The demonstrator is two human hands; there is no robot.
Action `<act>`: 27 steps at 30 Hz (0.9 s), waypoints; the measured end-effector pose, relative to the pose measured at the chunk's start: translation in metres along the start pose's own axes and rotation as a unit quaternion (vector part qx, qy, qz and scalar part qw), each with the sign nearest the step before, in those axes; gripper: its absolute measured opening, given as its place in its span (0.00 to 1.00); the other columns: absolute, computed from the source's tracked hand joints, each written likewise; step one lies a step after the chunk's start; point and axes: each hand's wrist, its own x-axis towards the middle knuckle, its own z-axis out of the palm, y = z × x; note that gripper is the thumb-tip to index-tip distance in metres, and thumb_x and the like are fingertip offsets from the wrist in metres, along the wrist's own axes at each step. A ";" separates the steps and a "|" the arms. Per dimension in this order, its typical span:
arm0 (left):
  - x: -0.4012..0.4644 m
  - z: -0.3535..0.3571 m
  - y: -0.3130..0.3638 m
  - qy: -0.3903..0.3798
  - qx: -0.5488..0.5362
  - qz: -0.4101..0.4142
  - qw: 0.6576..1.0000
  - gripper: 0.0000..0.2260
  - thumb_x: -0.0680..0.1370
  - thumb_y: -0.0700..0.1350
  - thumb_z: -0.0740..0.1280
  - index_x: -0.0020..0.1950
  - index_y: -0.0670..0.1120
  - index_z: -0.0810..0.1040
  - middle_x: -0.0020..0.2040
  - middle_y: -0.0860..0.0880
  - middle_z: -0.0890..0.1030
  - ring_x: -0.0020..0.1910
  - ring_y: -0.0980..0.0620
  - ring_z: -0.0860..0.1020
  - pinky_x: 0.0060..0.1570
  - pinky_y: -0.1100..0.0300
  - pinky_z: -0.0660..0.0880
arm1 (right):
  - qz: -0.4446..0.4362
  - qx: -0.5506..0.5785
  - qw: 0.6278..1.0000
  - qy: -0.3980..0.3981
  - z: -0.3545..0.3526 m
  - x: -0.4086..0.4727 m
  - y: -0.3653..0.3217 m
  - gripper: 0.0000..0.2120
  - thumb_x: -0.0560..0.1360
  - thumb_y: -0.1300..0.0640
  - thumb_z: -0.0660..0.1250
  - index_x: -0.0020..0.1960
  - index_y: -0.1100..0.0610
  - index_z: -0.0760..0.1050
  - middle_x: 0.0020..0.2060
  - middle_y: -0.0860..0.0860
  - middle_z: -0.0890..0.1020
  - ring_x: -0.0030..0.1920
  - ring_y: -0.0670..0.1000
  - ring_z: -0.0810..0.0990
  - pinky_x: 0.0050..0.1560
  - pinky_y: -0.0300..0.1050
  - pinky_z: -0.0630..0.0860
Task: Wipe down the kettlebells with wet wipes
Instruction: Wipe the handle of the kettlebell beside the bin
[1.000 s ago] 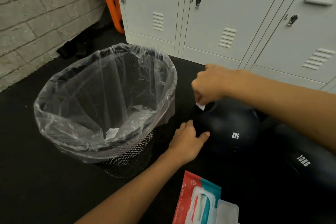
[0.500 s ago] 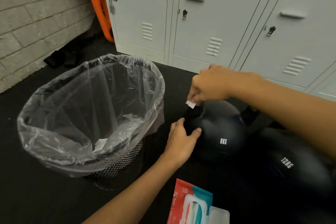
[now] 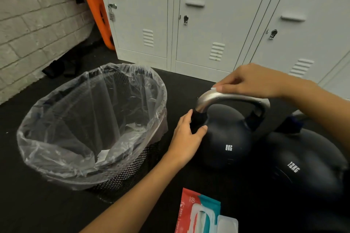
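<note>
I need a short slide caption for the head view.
Right hand wipes 8KG kettlebell handle with wet wipe; left hand steadies it.

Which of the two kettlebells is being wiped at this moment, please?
The 8KG kettlebell: the right hand rubs a wet wipe on its handle; the 12KG kettlebell sits untouched.
</note>
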 end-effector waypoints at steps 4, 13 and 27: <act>0.002 -0.004 -0.001 -0.010 -0.005 -0.002 1.000 0.28 0.77 0.46 0.67 0.76 0.50 0.62 0.72 0.52 0.67 0.69 0.56 0.67 0.70 0.56 0.64 | -0.069 -0.127 0.989 0.009 0.034 0.017 -0.029 0.15 0.80 0.41 0.58 0.58 0.40 0.81 0.53 0.42 0.85 0.54 0.50 0.80 0.61 0.49 0.72; 0.004 -0.004 -0.008 -0.006 -0.022 -0.010 1.000 0.25 0.79 0.44 0.65 0.75 0.51 0.63 0.70 0.52 0.70 0.69 0.58 0.68 0.69 0.59 0.63 | -0.107 -0.078 0.982 0.132 0.021 -0.016 -0.004 0.12 0.77 0.46 0.67 0.55 0.49 0.85 0.53 0.44 0.85 0.53 0.50 0.82 0.57 0.48 0.76; 0.004 -0.004 -0.005 0.005 -0.027 0.006 1.000 0.22 0.79 0.42 0.64 0.72 0.52 0.67 0.68 0.53 0.72 0.67 0.59 0.69 0.68 0.58 0.65 | -0.245 -0.182 0.943 0.132 0.062 0.004 -0.007 0.07 0.77 0.60 0.68 0.54 0.57 0.82 0.55 0.54 0.81 0.53 0.58 0.81 0.44 0.50 0.81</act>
